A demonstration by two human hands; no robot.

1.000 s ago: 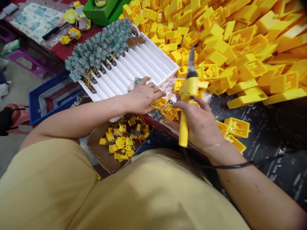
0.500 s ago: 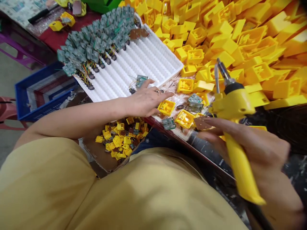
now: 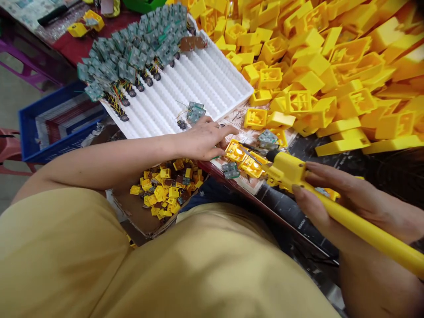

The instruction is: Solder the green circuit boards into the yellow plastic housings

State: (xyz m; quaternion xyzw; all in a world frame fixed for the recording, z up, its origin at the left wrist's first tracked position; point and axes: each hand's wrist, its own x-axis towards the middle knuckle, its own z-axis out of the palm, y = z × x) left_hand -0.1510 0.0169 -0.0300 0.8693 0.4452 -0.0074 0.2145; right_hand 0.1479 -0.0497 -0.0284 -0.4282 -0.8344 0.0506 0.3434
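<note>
My right hand [image 3: 344, 203] grips a yellow soldering gun [image 3: 288, 168], its metal tip pointing left over two small open yellow plastic housings. My left hand [image 3: 210, 139] has thumb and fingers closed at the edge of the left yellow housing [image 3: 236, 151], the index finger reaching out above it. The second yellow housing [image 3: 253, 165] lies right beside it, under the tip. A greenish circuit board [image 3: 231, 170] lies just in front of them. Another circuit board [image 3: 267, 138] rests behind the tip. Close by my left wrist, a wired board [image 3: 196, 111] lies on the white tray.
The ribbed white foam tray [image 3: 212, 75] carries rows of wired boards [image 3: 132, 53] along its far left side. Yellow housings [image 3: 308, 66] are heaped at the back right. Below the table edge stands a cardboard box [image 3: 132, 205] of yellow parts. A blue crate [image 3: 33, 128] is at left.
The soldering gun has swung down from upright and now points left at the housings. The brown board by my right fingers no longer shows. My left hand and its housing shifted slightly right.
</note>
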